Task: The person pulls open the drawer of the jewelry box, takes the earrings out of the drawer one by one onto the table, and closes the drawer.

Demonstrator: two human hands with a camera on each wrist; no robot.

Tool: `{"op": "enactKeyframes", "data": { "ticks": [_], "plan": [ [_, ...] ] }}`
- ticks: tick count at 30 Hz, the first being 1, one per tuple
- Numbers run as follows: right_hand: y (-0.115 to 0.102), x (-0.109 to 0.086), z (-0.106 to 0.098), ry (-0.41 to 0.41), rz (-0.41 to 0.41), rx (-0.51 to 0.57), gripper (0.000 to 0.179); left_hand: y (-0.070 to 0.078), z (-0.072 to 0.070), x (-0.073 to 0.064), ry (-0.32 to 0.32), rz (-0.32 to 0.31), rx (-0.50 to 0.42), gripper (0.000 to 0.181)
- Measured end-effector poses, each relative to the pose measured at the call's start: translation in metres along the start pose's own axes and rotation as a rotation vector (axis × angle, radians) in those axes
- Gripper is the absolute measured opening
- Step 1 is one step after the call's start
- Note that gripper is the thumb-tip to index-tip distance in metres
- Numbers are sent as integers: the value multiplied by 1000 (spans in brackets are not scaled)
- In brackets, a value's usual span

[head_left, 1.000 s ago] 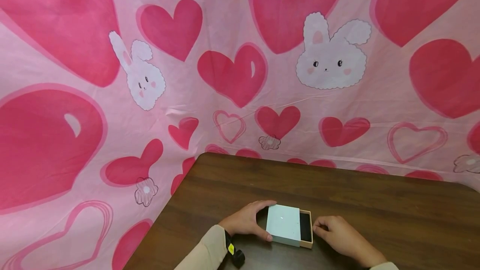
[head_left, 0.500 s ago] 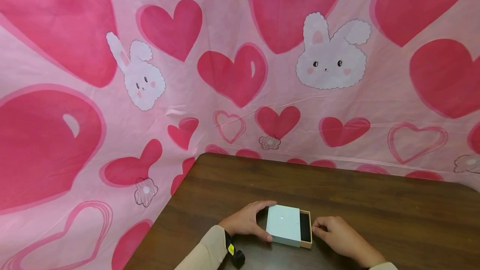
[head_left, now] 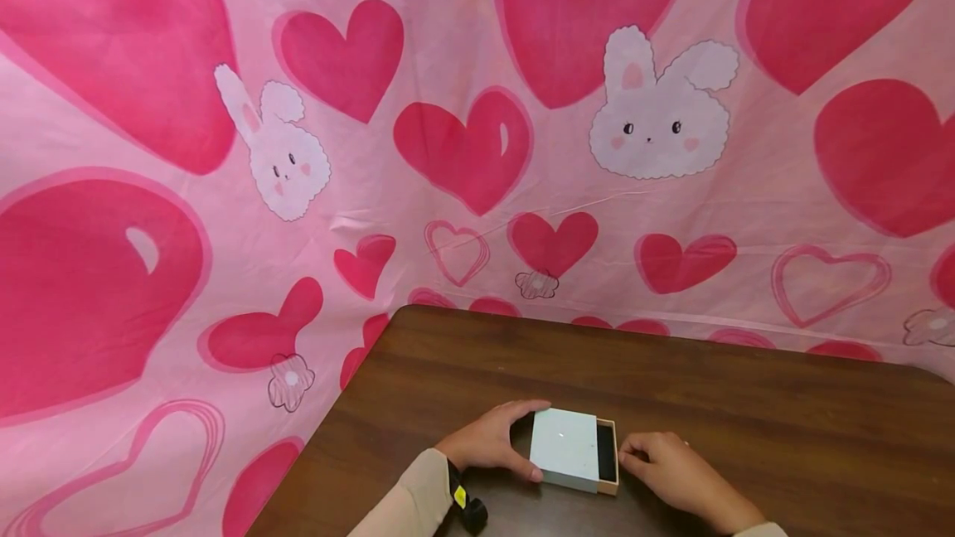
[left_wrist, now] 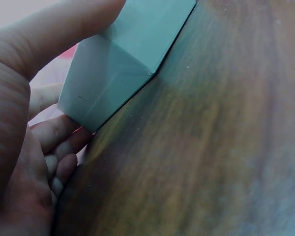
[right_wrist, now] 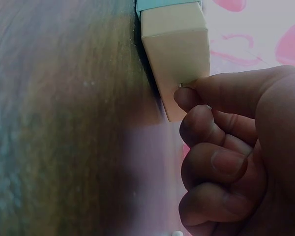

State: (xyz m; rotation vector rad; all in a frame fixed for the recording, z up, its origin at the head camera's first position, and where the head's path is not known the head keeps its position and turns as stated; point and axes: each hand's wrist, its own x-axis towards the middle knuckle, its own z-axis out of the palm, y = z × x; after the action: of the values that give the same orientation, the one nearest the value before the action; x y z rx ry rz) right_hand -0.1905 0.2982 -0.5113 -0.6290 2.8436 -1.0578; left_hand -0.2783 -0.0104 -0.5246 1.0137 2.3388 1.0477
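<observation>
A pale blue-white sliding box [head_left: 564,446] lies flat on the wooden table. Out of its right end sticks a tan drawer [head_left: 609,475] with a black inside. My left hand [head_left: 488,437] grips the sleeve from the left, thumb at the near side and fingers round the far side. The left wrist view shows the thumb [left_wrist: 83,24] lying over the sleeve. My right hand [head_left: 667,466] has curled fingers, with the fingertips against the drawer's end face. In the right wrist view a small pale spot shows on that face beside a fingertip [right_wrist: 187,98].
The brown wooden table [head_left: 462,363] has a rounded far left corner. Pink cloth [head_left: 448,40] with hearts and rabbit faces hangs behind it and along the left side. A black strap with a small dark device [head_left: 473,514] is on my left wrist.
The drawer has slid slightly left, deeper into the sleeve, and my right hand has moved left with it. The left hand and the sleeve stay in place.
</observation>
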Motion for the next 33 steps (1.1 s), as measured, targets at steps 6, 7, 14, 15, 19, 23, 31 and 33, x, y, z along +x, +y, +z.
{"op": "enactKeyframes", "data": {
  "ticks": [6,7,14,15,19,23,31,33],
  "plan": [
    [0,1,2,-2,-2,6,9,0,0,0,-5,-11,-2,89],
    [0,1,2,0,-3,3,10,0,0,0,-7,-14,-5,89],
    [2,2,4,-12,9,1,9,0,0,-1,-9,-5,-11,89],
    [2,2,4,-15,11,-1,9,0,0,-1,-8,-4,-12,89],
    [2,2,4,-23,22,-4,9,0,0,-1,-7,-10,-17,89],
    [1,2,4,-28,22,-2,10,0,0,0,-13,-36,-17,88],
    [-1,2,4,-28,11,-9,11,-1,-1,0,-17,-27,-19,88],
    [-2,3,4,-33,11,5,10,-1,-1,0,-16,-22,-22,88]
  ]
}}
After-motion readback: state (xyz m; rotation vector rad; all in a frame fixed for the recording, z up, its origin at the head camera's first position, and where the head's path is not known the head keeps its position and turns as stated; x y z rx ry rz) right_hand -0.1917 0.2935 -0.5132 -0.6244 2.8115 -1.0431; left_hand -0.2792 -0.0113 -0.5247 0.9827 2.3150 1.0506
